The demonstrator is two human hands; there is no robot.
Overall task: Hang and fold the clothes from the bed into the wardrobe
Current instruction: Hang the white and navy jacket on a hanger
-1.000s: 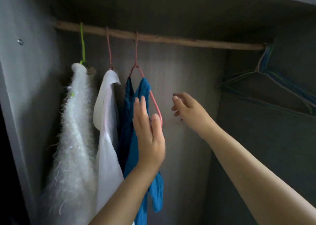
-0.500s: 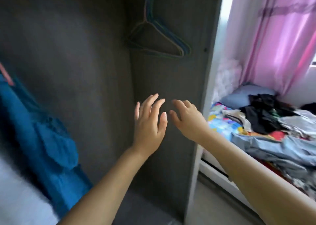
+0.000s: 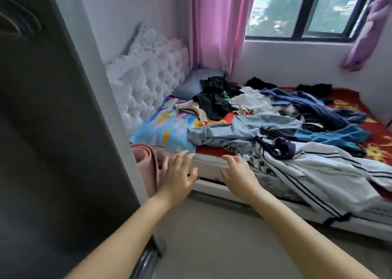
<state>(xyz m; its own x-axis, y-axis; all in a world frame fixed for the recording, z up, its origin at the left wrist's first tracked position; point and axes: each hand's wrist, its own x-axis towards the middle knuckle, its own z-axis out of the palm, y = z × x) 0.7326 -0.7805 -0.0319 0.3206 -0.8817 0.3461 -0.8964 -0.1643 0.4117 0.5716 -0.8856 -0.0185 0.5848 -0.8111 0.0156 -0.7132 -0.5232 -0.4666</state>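
1. Left hand (image 3: 177, 173): empty, fingers spread and straight, palm down, held out in front of the near edge of the bed (image 3: 214, 164). It touches nothing that can be made out.

2. Right hand (image 3: 238, 172): empty, fingers loosely extended, just beside the left and level with it. It hangs close to the hem of the white striped garment (image 3: 314, 172) that droops over the mattress side — contact not evident.

3. Task items: the clothes lie in a loose heap across the bed. Nearest the hands are the striped garment and a pale blue denim piece (image 3: 239, 130); further back are black garments (image 3: 214, 96), a cream top (image 3: 250, 101) and a dark blue item (image 3: 314, 107). All are unfolded and overlapping.

4. Destination: the wardrobe (image 3: 53, 130) stands at the left edge of the view, with hangers (image 3: 19, 22) dimly visible inside, near its top.

5. Surroundings: a rolled pink mat (image 3: 146, 166) stands between wardrobe and bed; a patterned pillow (image 3: 167, 128) lies by the tufted headboard (image 3: 146, 77).

6. Step in hand, as judged: the reach for another garment, with most of the pile still to be cleared.

7. Next move calls for: picking one piece only — the striped garment is closest — and lifting it clear of the denim, since the layers overlap and may drag.
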